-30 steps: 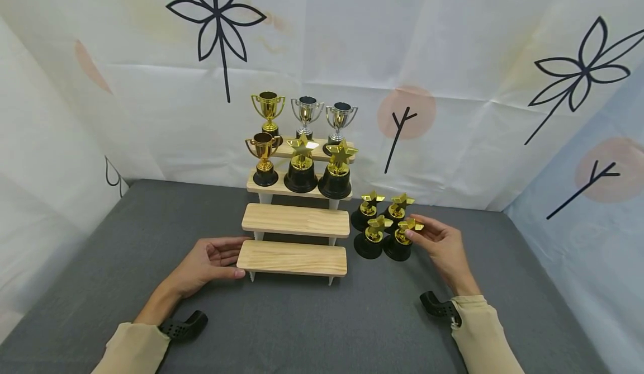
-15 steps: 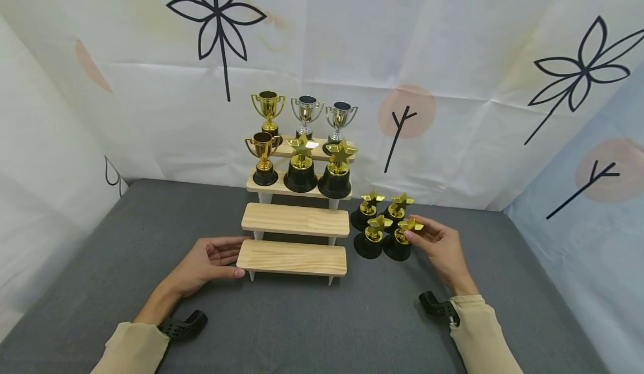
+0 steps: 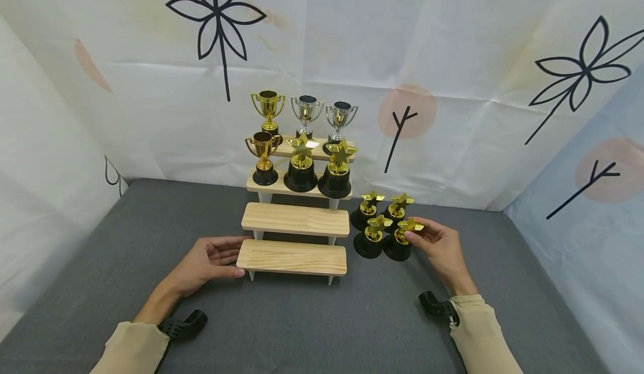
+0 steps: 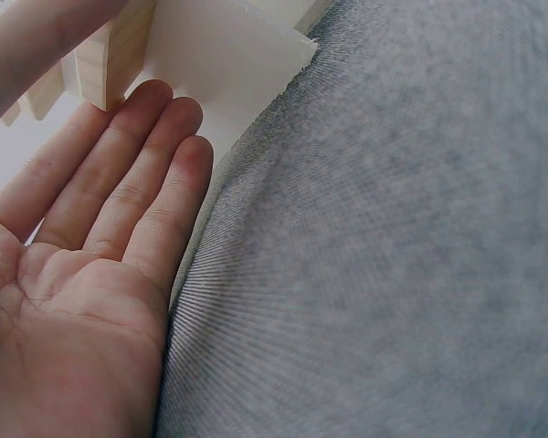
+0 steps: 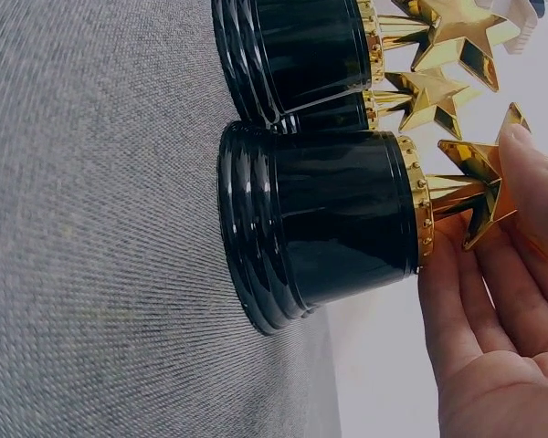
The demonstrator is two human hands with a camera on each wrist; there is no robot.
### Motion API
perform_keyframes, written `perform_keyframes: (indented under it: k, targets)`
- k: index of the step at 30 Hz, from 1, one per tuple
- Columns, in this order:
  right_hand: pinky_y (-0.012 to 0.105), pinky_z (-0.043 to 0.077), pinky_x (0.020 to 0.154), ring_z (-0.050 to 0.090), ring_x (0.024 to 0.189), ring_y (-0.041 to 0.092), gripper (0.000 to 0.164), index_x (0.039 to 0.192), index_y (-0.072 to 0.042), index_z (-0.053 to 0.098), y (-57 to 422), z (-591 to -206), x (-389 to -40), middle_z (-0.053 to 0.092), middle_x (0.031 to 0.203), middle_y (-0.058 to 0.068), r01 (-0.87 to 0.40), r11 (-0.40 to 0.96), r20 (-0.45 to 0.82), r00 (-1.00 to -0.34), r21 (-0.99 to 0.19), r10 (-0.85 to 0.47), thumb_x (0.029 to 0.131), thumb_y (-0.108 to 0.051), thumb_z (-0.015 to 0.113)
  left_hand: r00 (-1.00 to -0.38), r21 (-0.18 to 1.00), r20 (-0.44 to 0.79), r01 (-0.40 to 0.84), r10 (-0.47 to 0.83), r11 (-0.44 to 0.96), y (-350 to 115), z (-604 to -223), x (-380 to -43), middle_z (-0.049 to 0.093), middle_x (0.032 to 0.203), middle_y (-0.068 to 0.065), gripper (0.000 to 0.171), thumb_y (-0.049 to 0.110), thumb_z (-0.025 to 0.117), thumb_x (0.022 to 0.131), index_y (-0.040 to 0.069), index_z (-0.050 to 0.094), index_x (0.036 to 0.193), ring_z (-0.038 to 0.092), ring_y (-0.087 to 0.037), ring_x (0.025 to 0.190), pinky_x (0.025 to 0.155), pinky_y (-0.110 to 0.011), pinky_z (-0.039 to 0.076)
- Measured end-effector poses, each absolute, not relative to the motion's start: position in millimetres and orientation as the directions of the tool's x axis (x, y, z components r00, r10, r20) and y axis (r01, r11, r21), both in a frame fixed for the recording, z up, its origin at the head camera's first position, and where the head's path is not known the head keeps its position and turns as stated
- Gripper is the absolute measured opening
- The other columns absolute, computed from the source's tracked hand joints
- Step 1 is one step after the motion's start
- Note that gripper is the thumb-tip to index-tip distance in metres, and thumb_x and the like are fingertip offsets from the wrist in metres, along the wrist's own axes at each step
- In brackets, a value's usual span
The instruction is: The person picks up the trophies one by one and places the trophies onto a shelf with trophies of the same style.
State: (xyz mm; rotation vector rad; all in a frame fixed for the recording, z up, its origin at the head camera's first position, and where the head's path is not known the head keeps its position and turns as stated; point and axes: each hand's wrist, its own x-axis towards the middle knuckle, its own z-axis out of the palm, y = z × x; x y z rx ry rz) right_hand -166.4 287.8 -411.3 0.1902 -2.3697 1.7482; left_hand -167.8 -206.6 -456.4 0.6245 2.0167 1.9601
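At the stepped wooden stand (image 3: 292,257), my left hand (image 3: 208,265) rests by the left end of the lowest step. Its thumb lies at the front corner; in the left wrist view the fingers (image 4: 132,173) are straight beside the step's wooden end (image 4: 114,55). My right hand (image 3: 440,245) pinches the gold star of a star trophy (image 3: 397,246), thumb on one side and fingers behind. That trophy's black base (image 5: 320,219) is down on the grey cloth in the right wrist view. Several star trophies stand grouped there, including a front-left one (image 3: 369,244).
The top step carries a gold cup (image 3: 268,107) and two silver cups, one of them at the right (image 3: 341,117). Below stand a bronze-gold cup (image 3: 264,150) and two larger star trophies, one at the right end (image 3: 335,181). A white printed cloth (image 3: 453,156) hangs behind the table.
The right hand has shifted very slightly left at the star trophy. The left hand, stand and other trophies look unchanged.
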Motion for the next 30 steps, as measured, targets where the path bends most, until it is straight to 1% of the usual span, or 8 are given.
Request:
perform_keyframes:
  k: [2, 7, 9, 11, 15, 17, 24, 30]
  targets:
    - [0.017, 0.059, 0.081, 0.067, 0.101, 0.002, 0.041, 0.132, 0.013, 0.059, 287.9, -411.4, -166.5, 0.069, 0.114, -0.005, -0.211, 0.307, 0.225, -0.974, -0.928, 0.013, 0.094, 0.0, 0.071, -0.874, 0.993, 0.109, 0.122, 0.473, -0.003, -206.6, -456.4, -168.0, 0.048, 0.139, -0.041, 0.073, -0.007, 0.081, 0.08, -0.022, 0.042, 0.14, 0.065, -0.014, 0.117, 0.098, -0.03, 0.055]
    - [0.018, 0.059, 0.082, 0.066, 0.101, 0.002, 0.041, 0.132, 0.012, 0.06, 287.7, -411.7, -167.2, 0.068, 0.12, 0.013, -0.204, 0.323, 0.221, -0.975, -0.924, 0.017, 0.094, -0.001, 0.071, -0.877, 0.993, 0.105, 0.119, 0.468, 0.001, -206.7, -456.4, -168.3, 0.049, 0.138, -0.041, 0.074, -0.007, 0.082, 0.079, -0.022, 0.042, 0.14, 0.065, -0.014, 0.117, 0.098, -0.03, 0.055]
    - [0.018, 0.059, 0.082, 0.067, 0.101, 0.001, 0.041, 0.131, 0.012, 0.06, 287.7, -411.7, -167.3, 0.068, 0.12, 0.015, -0.202, 0.322, 0.22, -0.975, -0.925, 0.019, 0.094, -0.001, 0.072, -0.878, 0.993, 0.103, 0.118, 0.467, 0.004, -206.8, -456.5, -168.3, 0.049, 0.138, -0.041, 0.074, -0.007, 0.082, 0.079, -0.022, 0.042, 0.14, 0.065, -0.014, 0.116, 0.098, -0.03, 0.055]
    - [0.018, 0.059, 0.082, 0.067, 0.101, 0.002, 0.041, 0.131, 0.012, 0.061, 287.8, -411.5, -167.4, 0.069, 0.118, 0.01, -0.202, 0.319, 0.221, -0.975, -0.926, 0.023, 0.094, -0.001, 0.072, -0.879, 0.993, 0.102, 0.117, 0.467, 0.003, -206.8, -456.5, -168.3, 0.049, 0.138, -0.04, 0.074, -0.007, 0.082, 0.079, -0.022, 0.042, 0.14, 0.065, -0.014, 0.116, 0.098, -0.03, 0.055]
    - [0.018, 0.059, 0.08, 0.068, 0.099, 0.002, 0.04, 0.129, 0.013, 0.062, 288.2, -411.1, -167.3, 0.07, 0.109, -0.006, -0.203, 0.307, 0.223, -0.974, -0.93, 0.031, 0.093, -0.001, 0.073, -0.879, 0.993, 0.103, 0.117, 0.466, 0.002, -206.7, -456.2, -168.0, 0.049, 0.138, -0.04, 0.073, -0.007, 0.082, 0.08, -0.022, 0.043, 0.14, 0.065, -0.014, 0.117, 0.098, -0.03, 0.055]
    - [0.018, 0.059, 0.079, 0.068, 0.098, 0.002, 0.04, 0.128, 0.014, 0.062, 288.5, -410.6, -167.2, 0.07, 0.106, -0.011, -0.201, 0.304, 0.222, -0.974, -0.931, 0.037, 0.092, -0.001, 0.074, -0.879, 0.993, 0.104, 0.119, 0.466, 0.003, -206.6, -456.0, -167.7, 0.049, 0.138, -0.04, 0.074, -0.007, 0.082, 0.08, -0.022, 0.043, 0.14, 0.065, -0.014, 0.117, 0.098, -0.03, 0.055]
    - [0.019, 0.06, 0.077, 0.068, 0.095, 0.003, 0.042, 0.128, 0.014, 0.062, 288.7, -406.2, -165.0, 0.071, 0.103, -0.011, -0.176, 0.31, 0.206, -0.976, -0.934, 0.066, 0.091, -0.001, 0.075, -0.875, 0.993, 0.109, 0.122, 0.472, -0.003, -206.2, -455.2, -167.4, 0.048, 0.138, -0.041, 0.073, -0.007, 0.082, 0.08, -0.022, 0.042, 0.14, 0.065, -0.014, 0.117, 0.098, -0.03, 0.055]
    - [0.02, 0.06, 0.076, 0.068, 0.092, 0.002, 0.042, 0.128, 0.013, 0.062, 290.7, -398.5, -162.1, 0.072, 0.101, -0.011, -0.183, 0.329, 0.221, -0.972, -0.926, 0.083, 0.091, -0.002, 0.076, -0.876, 0.993, 0.106, 0.119, 0.47, -0.001, -206.2, -455.5, -167.5, 0.049, 0.138, -0.04, 0.073, -0.007, 0.082, 0.08, -0.022, 0.043, 0.14, 0.065, -0.014, 0.117, 0.098, -0.03, 0.055]
